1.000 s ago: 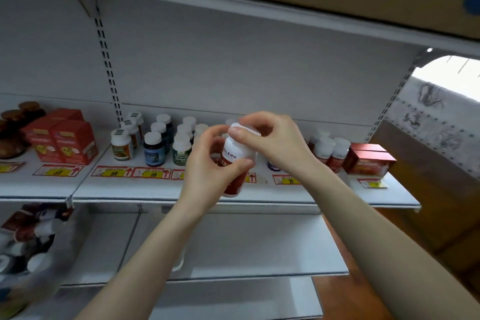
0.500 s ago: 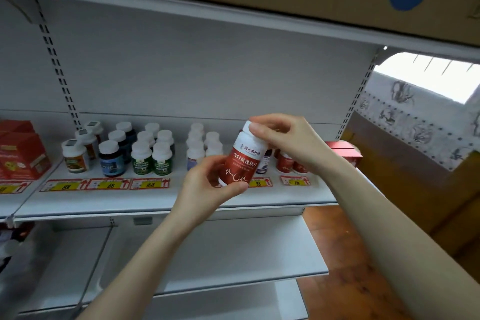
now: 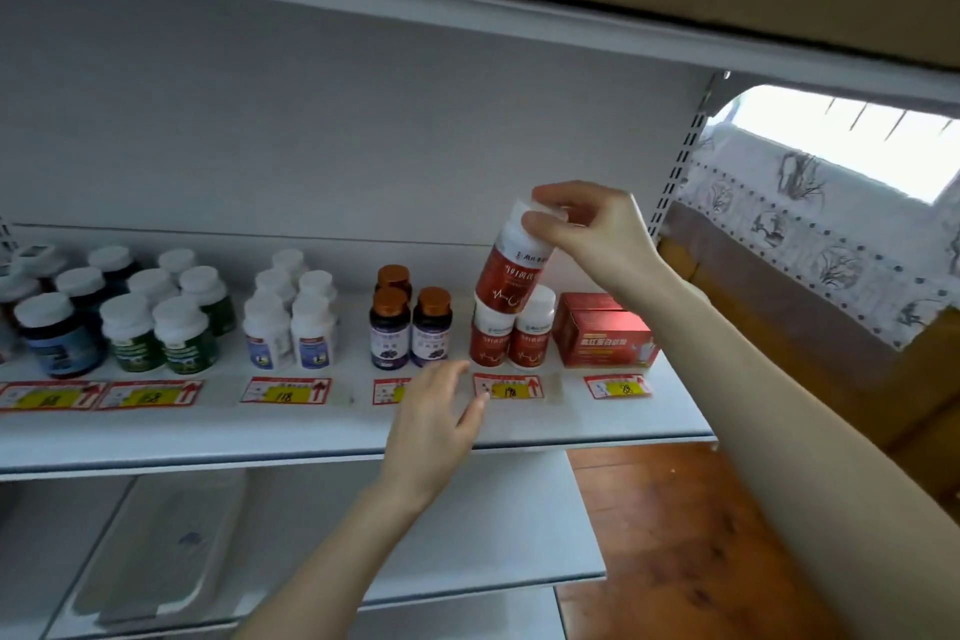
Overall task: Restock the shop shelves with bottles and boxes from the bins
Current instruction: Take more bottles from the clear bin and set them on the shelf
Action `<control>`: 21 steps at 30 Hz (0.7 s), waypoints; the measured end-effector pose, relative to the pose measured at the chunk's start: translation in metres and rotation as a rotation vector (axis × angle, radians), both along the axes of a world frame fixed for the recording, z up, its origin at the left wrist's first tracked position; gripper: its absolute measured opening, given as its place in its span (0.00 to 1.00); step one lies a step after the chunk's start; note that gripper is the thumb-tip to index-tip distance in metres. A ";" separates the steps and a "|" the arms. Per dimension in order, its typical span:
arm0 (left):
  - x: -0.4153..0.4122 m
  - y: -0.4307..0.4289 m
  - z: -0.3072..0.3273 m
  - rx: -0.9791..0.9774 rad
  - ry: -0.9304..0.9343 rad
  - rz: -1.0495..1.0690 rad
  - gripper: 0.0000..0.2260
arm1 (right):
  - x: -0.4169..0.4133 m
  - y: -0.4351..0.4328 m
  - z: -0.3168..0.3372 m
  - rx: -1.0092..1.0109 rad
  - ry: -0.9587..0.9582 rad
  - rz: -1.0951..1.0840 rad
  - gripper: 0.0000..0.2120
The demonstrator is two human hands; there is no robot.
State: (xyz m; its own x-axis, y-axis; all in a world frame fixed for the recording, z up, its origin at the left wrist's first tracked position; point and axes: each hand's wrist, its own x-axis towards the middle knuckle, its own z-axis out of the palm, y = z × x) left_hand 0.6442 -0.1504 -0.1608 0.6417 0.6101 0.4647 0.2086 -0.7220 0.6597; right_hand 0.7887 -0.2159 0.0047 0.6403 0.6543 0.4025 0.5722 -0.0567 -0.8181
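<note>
Two red-labelled bottles [image 3: 488,343] stand side by side on the shelf [image 3: 208,431], between the brown-capped purple bottles [image 3: 410,327] and a red box [image 3: 605,335], and right above them we hold a third red bottle [image 3: 511,276], tilted with its cap leaning right; whether its base touches their caps we cannot tell. Our right hand [image 3: 597,234] pinches that white cap between thumb and fingers. Our left hand [image 3: 436,421] hangs over the shelf's front edge by the price tags [image 3: 509,387], fingers loosely spread, holding nothing.
</note>
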 end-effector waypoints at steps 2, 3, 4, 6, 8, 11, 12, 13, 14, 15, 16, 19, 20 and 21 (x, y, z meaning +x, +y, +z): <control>0.009 -0.004 -0.021 0.091 0.086 0.015 0.14 | 0.020 0.005 -0.003 0.022 -0.012 -0.005 0.14; 0.013 -0.007 -0.030 0.122 0.128 0.008 0.14 | 0.030 0.008 -0.005 0.020 -0.024 -0.009 0.14; 0.017 -0.009 -0.039 0.134 0.173 -0.019 0.14 | 0.041 0.012 -0.007 0.013 -0.040 -0.017 0.14; 0.023 -0.012 -0.049 0.138 0.240 -0.049 0.14 | 0.062 0.020 -0.012 0.005 -0.077 -0.043 0.14; 0.026 -0.012 -0.055 0.149 0.276 -0.065 0.13 | 0.078 0.027 -0.017 0.017 -0.098 -0.066 0.14; 0.033 -0.010 -0.059 0.211 0.292 -0.067 0.11 | 0.100 0.038 -0.024 -0.002 -0.084 -0.094 0.14; 0.034 -0.010 -0.059 0.232 0.297 -0.078 0.08 | 0.106 0.042 -0.026 -0.018 -0.080 -0.103 0.14; 0.034 -0.010 -0.060 0.241 0.297 -0.084 0.06 | 0.111 0.045 -0.029 -0.034 -0.076 -0.108 0.14; 0.034 -0.010 -0.061 0.229 0.305 -0.093 0.05 | 0.115 0.048 -0.032 -0.057 -0.068 -0.113 0.14; 0.034 -0.010 -0.062 0.216 0.308 -0.100 0.05 | 0.119 0.051 -0.035 -0.082 -0.058 -0.115 0.14; 0.034 -0.010 -0.063 0.208 0.307 -0.104 0.04 | 0.122 0.053 -0.040 -0.109 -0.044 -0.117 0.15; 0.036 -0.007 -0.066 0.190 0.290 -0.085 0.04 | 0.129 0.061 -0.056 -0.184 0.018 -0.110 0.15; 0.036 -0.007 -0.067 0.188 0.288 -0.085 0.04 | 0.130 0.063 -0.061 -0.211 0.037 -0.103 0.15; 0.036 -0.007 -0.068 0.192 0.288 -0.088 0.04 | 0.130 0.065 -0.067 -0.237 0.052 -0.094 0.15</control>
